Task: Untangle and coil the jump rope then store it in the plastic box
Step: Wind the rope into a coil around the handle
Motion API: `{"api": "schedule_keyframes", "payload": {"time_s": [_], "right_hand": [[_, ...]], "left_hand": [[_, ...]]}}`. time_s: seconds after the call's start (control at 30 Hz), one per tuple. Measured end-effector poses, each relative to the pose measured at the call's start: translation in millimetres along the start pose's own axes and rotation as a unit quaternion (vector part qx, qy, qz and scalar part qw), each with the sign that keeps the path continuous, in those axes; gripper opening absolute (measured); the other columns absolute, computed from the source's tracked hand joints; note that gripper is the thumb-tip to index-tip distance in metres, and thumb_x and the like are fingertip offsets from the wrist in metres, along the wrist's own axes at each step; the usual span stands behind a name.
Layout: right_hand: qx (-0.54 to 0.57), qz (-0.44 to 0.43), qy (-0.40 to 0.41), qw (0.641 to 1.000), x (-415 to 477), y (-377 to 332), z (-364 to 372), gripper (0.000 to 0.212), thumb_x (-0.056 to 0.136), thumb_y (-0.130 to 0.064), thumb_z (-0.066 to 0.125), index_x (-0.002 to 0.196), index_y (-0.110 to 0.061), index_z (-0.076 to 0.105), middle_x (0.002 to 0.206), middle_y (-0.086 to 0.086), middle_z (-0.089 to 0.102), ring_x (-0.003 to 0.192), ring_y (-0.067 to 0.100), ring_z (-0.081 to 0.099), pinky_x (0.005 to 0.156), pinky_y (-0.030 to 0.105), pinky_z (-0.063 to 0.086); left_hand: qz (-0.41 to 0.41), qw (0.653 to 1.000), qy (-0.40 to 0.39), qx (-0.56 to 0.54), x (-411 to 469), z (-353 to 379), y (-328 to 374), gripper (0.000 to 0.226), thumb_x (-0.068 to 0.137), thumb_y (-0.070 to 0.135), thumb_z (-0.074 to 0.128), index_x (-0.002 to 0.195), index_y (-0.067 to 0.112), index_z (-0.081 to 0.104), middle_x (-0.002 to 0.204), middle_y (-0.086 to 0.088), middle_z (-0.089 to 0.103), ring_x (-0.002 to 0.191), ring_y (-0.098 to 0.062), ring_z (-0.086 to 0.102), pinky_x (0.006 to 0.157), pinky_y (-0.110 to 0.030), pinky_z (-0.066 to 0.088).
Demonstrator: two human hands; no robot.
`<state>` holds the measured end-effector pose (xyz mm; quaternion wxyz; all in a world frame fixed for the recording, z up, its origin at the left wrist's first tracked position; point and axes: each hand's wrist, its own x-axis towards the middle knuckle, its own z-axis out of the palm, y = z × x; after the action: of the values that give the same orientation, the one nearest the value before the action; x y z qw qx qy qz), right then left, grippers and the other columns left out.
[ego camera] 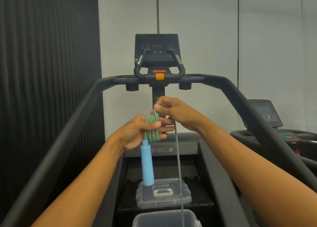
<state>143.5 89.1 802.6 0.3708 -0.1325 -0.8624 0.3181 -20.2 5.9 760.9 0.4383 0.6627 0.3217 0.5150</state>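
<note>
Nearest the camera, at the bottom edge, sits the open plastic box (pixel 167 220); only its rim and upper walls show, and the single thing crossing its mouth is the loose tail of the jump rope (pixel 178 166), which hangs down into or just in front of it. Whether the far end of the rope lies inside cannot be told. Just beyond the box lies its clear lid (pixel 163 193), flat on the treadmill (pixel 257 116) deck, off the box and holding nothing.

Coiling is under way, not finished. Several turns of the green-and-blue cord are wound around the left hand (pixel 142 132), whose fingers (pixel 167 128) are curled shut on the bundle (pixel 151 134). One blue handle (pixel 146 165) dangles straight down from that hand, above the lid. The right hand (pixel 175 111) is just above and behind the left, its fingers pinched together on the cord at the top of the coil, seemingly laying another turn.

No tangle shows in the hanging stretch, so the untangling looks done. Left to do, as I judge it: wind in the remaining length, gather the second handle, which is out of sight, and set the coil in the box.
</note>
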Motion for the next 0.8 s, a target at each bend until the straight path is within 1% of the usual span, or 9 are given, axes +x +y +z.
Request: {"api": "schedule_keyframes", "payload": {"time_s": [0.1, 0.17, 0.27, 0.4, 0.43, 0.57, 0.63, 0.73, 0.8], "right_hand": [[-0.009, 0.002, -0.003, 1.0, -2, 1, 3, 0.02, 0.101, -0.031, 0.059, 0.092, -0.014, 0.061, 0.081, -0.003, 0.068, 0.067, 0.003, 0.063, 0.06, 0.02, 0.051], [-0.026, 0.001, 0.004, 1.0, -3, 5, 4, 0.02, 0.101, -0.033, 0.059, 0.09, -0.015, 0.062, 0.08, -0.002, 0.067, 0.068, 0.008, 0.061, 0.059, 0.021, 0.05], [-0.025, -0.004, 0.009, 1.0, -5, 9, 6, 0.02, 0.101, -0.033, 0.059, 0.091, -0.016, 0.062, 0.082, 0.002, 0.068, 0.071, 0.01, 0.063, 0.06, 0.021, 0.05], [-0.029, -0.026, 0.008, 0.999, -3, 7, 7, 0.017, 0.1, -0.028, 0.062, 0.092, -0.014, 0.063, 0.085, 0.004, 0.069, 0.074, 0.01, 0.065, 0.065, 0.021, 0.053], [-0.026, -0.03, 0.006, 0.999, -2, 7, 8, 0.016, 0.099, -0.027, 0.063, 0.09, -0.014, 0.064, 0.083, 0.003, 0.069, 0.073, 0.009, 0.064, 0.064, 0.021, 0.053], [-0.02, -0.03, 0.042, 0.998, 0, 6, 7, 0.018, 0.098, -0.028, 0.065, 0.085, -0.016, 0.064, 0.085, 0.016, 0.066, 0.07, 0.013, 0.064, 0.064, 0.027, 0.053], [0.01, -0.025, 0.05, 0.998, 1, 7, 3, 0.018, 0.097, -0.027, 0.066, 0.084, -0.015, 0.064, 0.083, 0.016, 0.06, 0.066, 0.014, 0.06, 0.06, 0.025, 0.05], [0.108, -0.014, 0.002, 0.994, 1, 11, 0, 0.015, 0.098, -0.022, 0.063, 0.098, -0.007, 0.067, 0.091, 0.013, 0.063, 0.08, 0.022, 0.061, 0.071, 0.032, 0.053], [0.192, 0.008, -0.03, 0.981, -1, 13, -1, 0.017, 0.103, -0.016, 0.054, 0.105, -0.004, 0.066, 0.096, 0.008, 0.068, 0.085, 0.018, 0.068, 0.073, 0.03, 0.058]], "left_hand": [[-0.004, 1.0, 0.002, 0.012, 0, -1, -2, 0.017, 0.084, -0.003, 0.06, 0.096, -0.012, 0.069, 0.121, -0.035, 0.058, 0.127, -0.046, 0.057, 0.099, -0.054, 0.053], [-0.013, 1.0, -0.007, 0.011, -1, 1, -3, 0.022, 0.084, -0.006, 0.057, 0.103, -0.013, 0.066, 0.123, -0.033, 0.059, 0.125, -0.047, 0.058, 0.093, -0.046, 0.058], [-0.016, 0.999, -0.016, 0.024, -2, 1, -5, 0.036, 0.084, -0.012, 0.047, 0.118, -0.012, 0.06, 0.123, -0.026, 0.068, 0.111, -0.041, 0.069, 0.07, -0.025, 0.059], [0.01, 0.999, 0.026, 0.029, 2, 0, -11, 0.029, 0.071, -0.018, 0.045, 0.09, -0.014, 0.067, 0.105, -0.038, 0.065, 0.119, -0.043, 0.063, 0.086, -0.045, 0.06], [0.007, 0.999, 0.027, 0.019, 2, 1, -11, 0.031, 0.07, -0.018, 0.044, 0.091, -0.014, 0.067, 0.105, -0.035, 0.066, 0.119, -0.043, 0.064, 0.084, -0.044, 0.061], [-0.01, 1.0, -0.006, 0.009, -1, 5, -6, 0.052, 0.076, -0.014, 0.044, 0.125, -0.006, 0.059, 0.127, -0.021, 0.068, 0.102, -0.037, 0.074, 0.061, -0.02, 0.055], [-0.003, 1.0, -0.013, -0.004, -1, 8, -5, 0.053, 0.078, -0.014, 0.048, 0.129, -0.004, 0.057, 0.129, -0.024, 0.066, 0.107, -0.039, 0.072, 0.071, -0.025, 0.059], [0.023, 0.999, -0.02, -0.039, 0, 11, -2, 0.045, 0.079, -0.016, 0.051, 0.123, -0.012, 0.06, 0.129, -0.029, 0.064, 0.121, -0.043, 0.063, 0.095, -0.043, 0.057], [0.029, 0.998, -0.036, -0.039, 1, 12, 2, 0.045, 0.082, -0.014, 0.052, 0.126, -0.008, 0.061, 0.128, -0.025, 0.066, 0.121, -0.042, 0.063, 0.099, -0.044, 0.055]]}}
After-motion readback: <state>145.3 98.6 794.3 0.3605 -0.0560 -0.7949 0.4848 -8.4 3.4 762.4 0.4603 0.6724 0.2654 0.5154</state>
